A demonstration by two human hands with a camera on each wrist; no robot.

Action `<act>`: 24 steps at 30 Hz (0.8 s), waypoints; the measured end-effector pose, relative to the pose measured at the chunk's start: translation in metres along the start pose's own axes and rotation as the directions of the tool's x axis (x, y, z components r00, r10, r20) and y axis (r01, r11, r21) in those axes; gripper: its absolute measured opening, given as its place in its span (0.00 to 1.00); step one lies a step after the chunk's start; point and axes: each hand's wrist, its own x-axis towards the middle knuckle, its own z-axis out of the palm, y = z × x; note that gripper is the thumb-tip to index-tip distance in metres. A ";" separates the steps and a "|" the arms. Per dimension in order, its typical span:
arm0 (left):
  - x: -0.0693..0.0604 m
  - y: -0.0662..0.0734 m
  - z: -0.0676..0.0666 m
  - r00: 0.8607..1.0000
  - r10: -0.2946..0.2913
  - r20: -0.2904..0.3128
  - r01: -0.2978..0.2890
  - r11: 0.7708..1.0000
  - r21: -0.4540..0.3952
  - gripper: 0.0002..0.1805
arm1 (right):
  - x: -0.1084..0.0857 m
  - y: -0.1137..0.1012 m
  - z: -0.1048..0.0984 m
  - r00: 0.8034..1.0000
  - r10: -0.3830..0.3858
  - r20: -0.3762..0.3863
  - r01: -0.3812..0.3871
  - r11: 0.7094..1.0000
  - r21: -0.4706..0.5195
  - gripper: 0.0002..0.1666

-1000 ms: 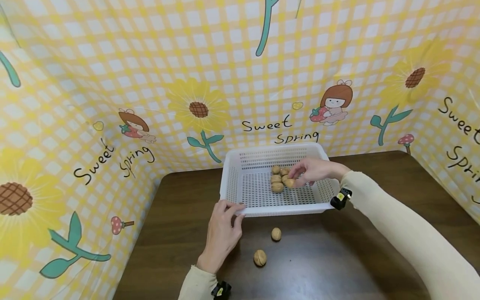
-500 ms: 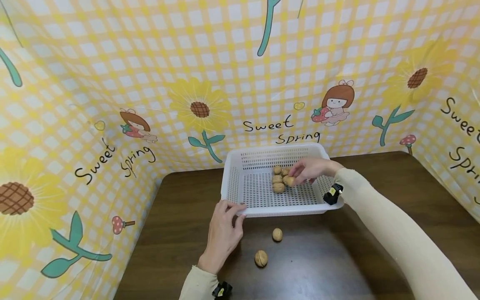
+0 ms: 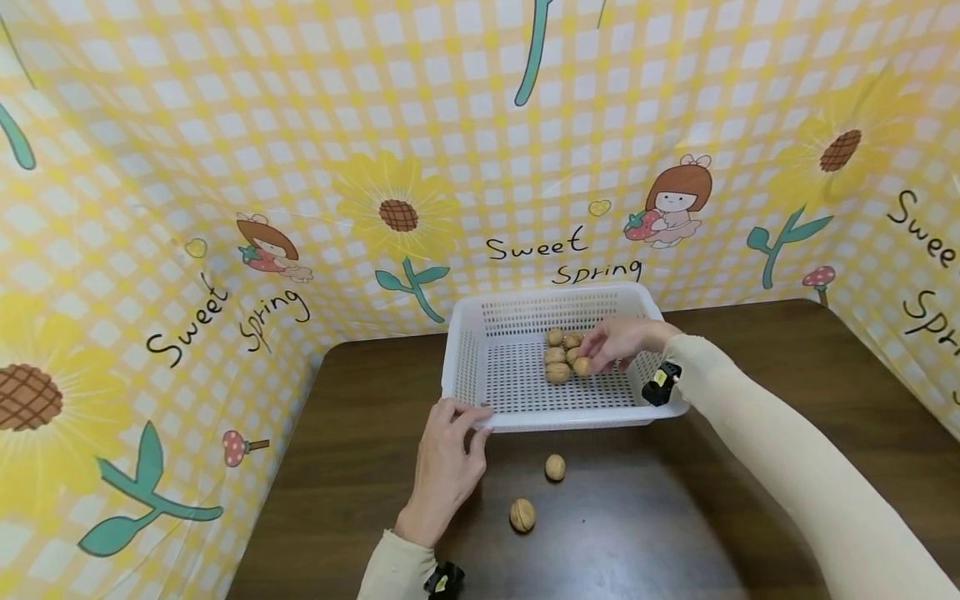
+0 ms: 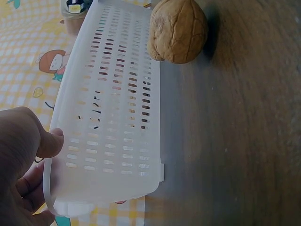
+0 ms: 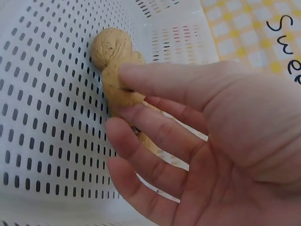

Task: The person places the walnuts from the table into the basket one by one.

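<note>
A white plastic basket (image 3: 480, 423) with slotted walls stands on the table. My left hand (image 3: 447, 467) holds its near left corner; in the left wrist view the thumb (image 4: 51, 143) lies on one side of the rim and the fingers on the other. Inside the basket, my right hand (image 3: 618, 340) pinches a walnut (image 5: 115, 84) between thumb and fingertips, low beside a cluster of walnuts (image 3: 556, 372). The hand partly hides that cluster. Two more walnuts lie on the table in front of the basket, a smaller one (image 3: 555, 467) and a larger one (image 3: 522, 516).
The dark wooden table (image 3: 360, 467) reaches out on both sides of the basket. A yellow checked cloth (image 3: 480, 150) with printed flowers hangs behind and to the sides, close to the basket's back wall. Each wrist wears a small black camera (image 3: 662, 383).
My right hand has shifted slightly left and lowered the pinched walnut a little beside the others. The left hand and the two walnuts on the table stay where they were.
</note>
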 end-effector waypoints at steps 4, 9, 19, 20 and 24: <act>0.000 0.001 0.000 1.000 -0.007 0.008 0.007 1.000 -0.004 0.13 | 0.004 0.007 0.002 1.000 0.000 -0.006 0.000 1.000 0.030 0.27; 0.000 0.000 -0.001 1.000 -0.013 0.011 0.013 1.000 0.001 0.13 | 0.008 0.011 0.003 0.999 -0.023 -0.026 0.024 1.000 0.012 0.25; 0.000 0.001 -0.001 1.000 -0.007 0.007 0.007 1.000 -0.003 0.13 | 0.005 0.007 0.006 0.993 -0.076 -0.088 0.078 0.997 0.028 0.22; 0.000 0.000 -0.001 1.000 -0.005 0.006 0.005 1.000 -0.003 0.13 | 0.004 0.006 0.006 0.993 -0.081 -0.084 0.084 0.996 0.032 0.22; 0.000 0.000 -0.002 1.000 0.004 0.000 -0.004 1.000 -0.004 0.13 | -0.001 0.001 0.004 0.994 -0.089 -0.064 0.091 0.996 0.020 0.23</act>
